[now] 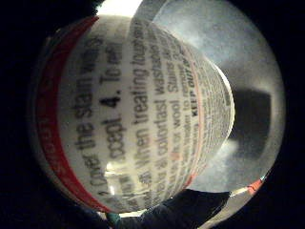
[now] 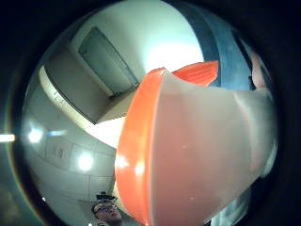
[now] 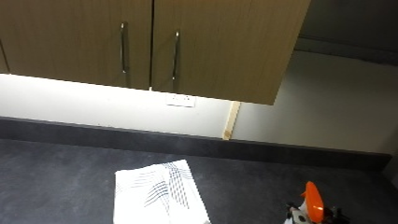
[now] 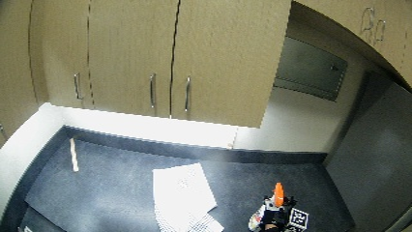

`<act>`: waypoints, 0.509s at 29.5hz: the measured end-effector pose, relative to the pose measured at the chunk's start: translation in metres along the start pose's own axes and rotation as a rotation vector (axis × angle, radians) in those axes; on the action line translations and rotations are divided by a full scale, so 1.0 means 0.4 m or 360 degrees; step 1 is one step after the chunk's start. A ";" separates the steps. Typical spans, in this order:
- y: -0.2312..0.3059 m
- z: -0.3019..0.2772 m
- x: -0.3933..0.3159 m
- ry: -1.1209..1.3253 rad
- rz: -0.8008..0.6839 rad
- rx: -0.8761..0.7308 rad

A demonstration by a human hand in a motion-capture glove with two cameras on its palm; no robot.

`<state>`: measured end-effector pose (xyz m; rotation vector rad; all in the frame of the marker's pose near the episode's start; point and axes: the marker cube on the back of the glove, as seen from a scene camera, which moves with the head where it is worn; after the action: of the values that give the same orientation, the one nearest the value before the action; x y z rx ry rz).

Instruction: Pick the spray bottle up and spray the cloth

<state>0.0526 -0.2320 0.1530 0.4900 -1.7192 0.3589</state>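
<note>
Near the table's front right edge, the right hand has its grip round the bottle, label filling the little-finger palm view, white neck and orange trigger head filling the thumb one. Bottle stands upright, orange top up. Cloth lies flat on the table left of it, apart. Cabinets hang above.

The black-gloved right hand is held low, its palm close against the white, orange-topped plastic spray bottle, with a dark gloved finger curled round the labelled body.
</note>
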 end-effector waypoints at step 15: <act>0.015 -0.003 -0.400 -0.0009 -0.0225 -0.0050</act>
<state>0.0760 -0.2060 -0.0033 0.5867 -1.6826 0.2290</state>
